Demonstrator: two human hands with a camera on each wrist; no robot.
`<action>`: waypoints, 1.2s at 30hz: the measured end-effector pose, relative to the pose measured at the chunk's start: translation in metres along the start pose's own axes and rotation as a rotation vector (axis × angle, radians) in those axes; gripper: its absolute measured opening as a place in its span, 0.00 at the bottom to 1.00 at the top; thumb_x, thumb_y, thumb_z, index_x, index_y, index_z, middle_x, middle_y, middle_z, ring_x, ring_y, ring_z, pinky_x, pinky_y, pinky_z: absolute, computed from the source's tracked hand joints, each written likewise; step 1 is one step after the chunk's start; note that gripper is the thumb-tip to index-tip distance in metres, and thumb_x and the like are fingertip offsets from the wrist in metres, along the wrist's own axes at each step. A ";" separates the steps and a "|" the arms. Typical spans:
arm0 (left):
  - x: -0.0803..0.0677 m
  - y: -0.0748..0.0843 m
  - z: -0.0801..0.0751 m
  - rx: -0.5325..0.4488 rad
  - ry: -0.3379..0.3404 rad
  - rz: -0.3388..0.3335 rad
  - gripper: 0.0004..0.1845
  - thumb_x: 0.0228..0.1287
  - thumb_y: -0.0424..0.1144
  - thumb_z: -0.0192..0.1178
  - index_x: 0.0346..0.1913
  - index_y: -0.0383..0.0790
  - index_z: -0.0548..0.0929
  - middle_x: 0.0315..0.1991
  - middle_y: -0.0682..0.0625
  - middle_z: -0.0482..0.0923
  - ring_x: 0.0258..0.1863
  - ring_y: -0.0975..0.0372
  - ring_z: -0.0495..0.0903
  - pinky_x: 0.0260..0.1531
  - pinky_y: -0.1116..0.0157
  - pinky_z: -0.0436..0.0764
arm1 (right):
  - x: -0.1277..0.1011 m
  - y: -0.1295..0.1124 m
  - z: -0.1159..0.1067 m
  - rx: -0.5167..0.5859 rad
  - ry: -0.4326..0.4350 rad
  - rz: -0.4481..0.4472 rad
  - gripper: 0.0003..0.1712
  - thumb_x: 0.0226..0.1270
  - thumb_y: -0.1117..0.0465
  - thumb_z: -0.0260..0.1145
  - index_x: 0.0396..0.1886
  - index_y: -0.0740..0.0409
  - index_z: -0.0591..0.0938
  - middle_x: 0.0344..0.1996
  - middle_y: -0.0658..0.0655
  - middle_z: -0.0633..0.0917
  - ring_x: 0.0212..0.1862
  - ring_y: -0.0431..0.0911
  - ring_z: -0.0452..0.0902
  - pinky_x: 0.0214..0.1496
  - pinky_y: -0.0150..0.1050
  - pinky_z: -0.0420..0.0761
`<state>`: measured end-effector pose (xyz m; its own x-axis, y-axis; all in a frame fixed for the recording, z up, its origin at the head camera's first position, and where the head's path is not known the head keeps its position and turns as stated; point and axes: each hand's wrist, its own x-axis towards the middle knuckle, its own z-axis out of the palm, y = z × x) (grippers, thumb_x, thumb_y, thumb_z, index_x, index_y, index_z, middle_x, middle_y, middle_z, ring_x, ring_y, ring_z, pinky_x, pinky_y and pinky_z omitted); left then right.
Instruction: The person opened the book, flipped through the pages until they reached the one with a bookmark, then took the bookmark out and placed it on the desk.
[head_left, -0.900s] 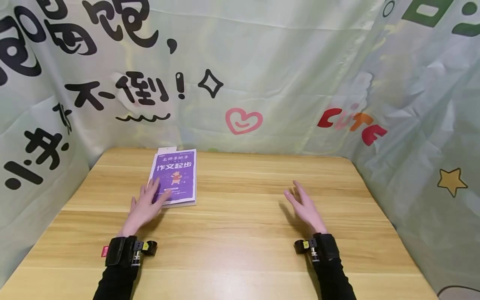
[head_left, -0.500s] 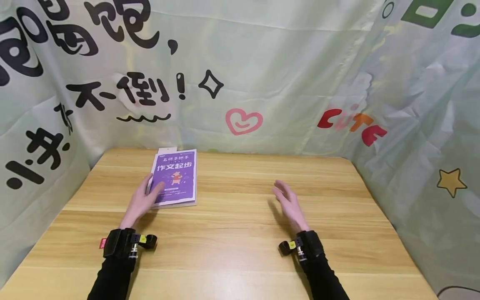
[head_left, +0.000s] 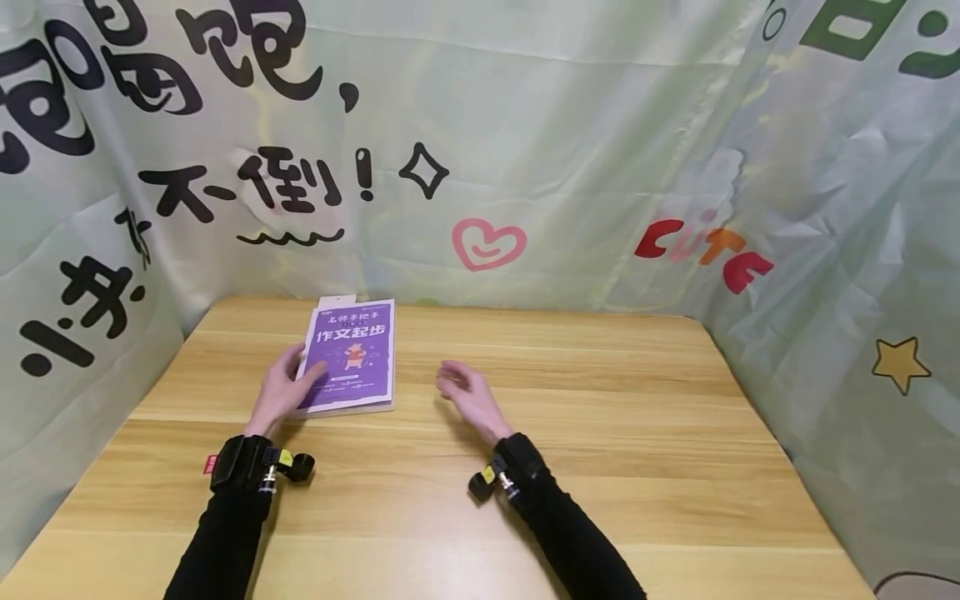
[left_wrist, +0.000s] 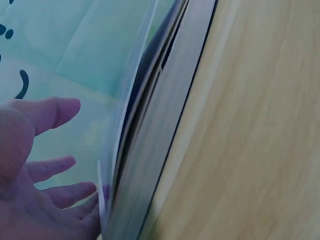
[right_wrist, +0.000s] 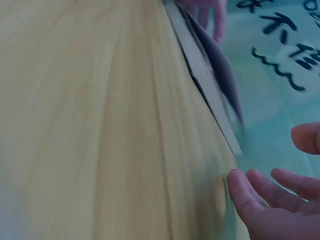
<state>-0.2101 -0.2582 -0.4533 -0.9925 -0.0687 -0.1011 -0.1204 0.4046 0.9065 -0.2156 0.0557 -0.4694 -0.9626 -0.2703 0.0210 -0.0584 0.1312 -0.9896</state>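
Note:
A purple paperback book with white Chinese lettering and a small cartoon figure lies cover up at the back left of the table. At its left edge is the left hand, its thumb extended over the cover's lower left. In the left wrist view that thumb stands apart from the book's page block, with the other fingers close to its side; contact is unclear. The right hand hovers to the right of the book, across a gap of bare wood. Its fingers are relaxed and hold nothing.
A white tab sticks out beyond the book's top edge. Under everything is a light wooden table. A printed cloth hangs along its back and sides. Each wrist wears a black strap with a small camera.
The right hand has swept left across the table toward the book. The left hand has shifted from on top of the cover to the book's left edge. The book stays in place.

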 end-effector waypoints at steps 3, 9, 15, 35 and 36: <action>0.003 -0.006 -0.001 -0.019 -0.002 0.007 0.41 0.74 0.44 0.58 0.80 0.35 0.49 0.76 0.27 0.55 0.70 0.40 0.68 0.54 0.74 0.79 | 0.010 0.001 0.017 -0.058 -0.021 -0.020 0.30 0.73 0.64 0.61 0.70 0.72 0.69 0.63 0.73 0.78 0.65 0.64 0.76 0.69 0.51 0.79; 0.008 -0.013 -0.003 -0.019 -0.008 0.015 0.41 0.74 0.42 0.59 0.80 0.34 0.50 0.77 0.28 0.54 0.73 0.40 0.64 0.58 0.76 0.76 | 0.024 0.000 0.044 -0.127 -0.063 -0.026 0.33 0.72 0.62 0.63 0.72 0.68 0.68 0.64 0.70 0.78 0.65 0.61 0.77 0.71 0.51 0.76; 0.009 -0.014 -0.002 0.014 -0.007 0.009 0.42 0.71 0.41 0.61 0.79 0.33 0.51 0.77 0.28 0.55 0.72 0.39 0.65 0.70 0.56 0.73 | 0.031 -0.005 0.062 -0.202 -0.067 -0.030 0.35 0.69 0.63 0.64 0.74 0.66 0.67 0.64 0.67 0.79 0.59 0.55 0.80 0.65 0.46 0.81; 0.003 -0.004 0.016 0.182 -0.104 0.060 0.38 0.67 0.38 0.65 0.73 0.24 0.61 0.79 0.26 0.44 0.75 0.31 0.53 0.76 0.39 0.57 | 0.026 -0.012 0.042 -0.395 -0.200 0.000 0.34 0.64 0.70 0.67 0.70 0.71 0.70 0.48 0.67 0.85 0.42 0.48 0.81 0.38 0.30 0.83; 0.002 -0.003 0.018 0.187 -0.112 0.065 0.38 0.67 0.38 0.65 0.73 0.24 0.61 0.79 0.26 0.44 0.75 0.31 0.53 0.76 0.38 0.56 | 0.025 -0.012 0.040 -0.401 -0.203 -0.002 0.34 0.64 0.70 0.67 0.70 0.71 0.70 0.47 0.67 0.85 0.41 0.47 0.80 0.37 0.29 0.83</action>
<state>-0.2125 -0.2427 -0.4634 -0.9932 0.0600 -0.0994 -0.0479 0.5678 0.8218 -0.2287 0.0096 -0.4629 -0.8932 -0.4474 -0.0447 -0.1969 0.4786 -0.8557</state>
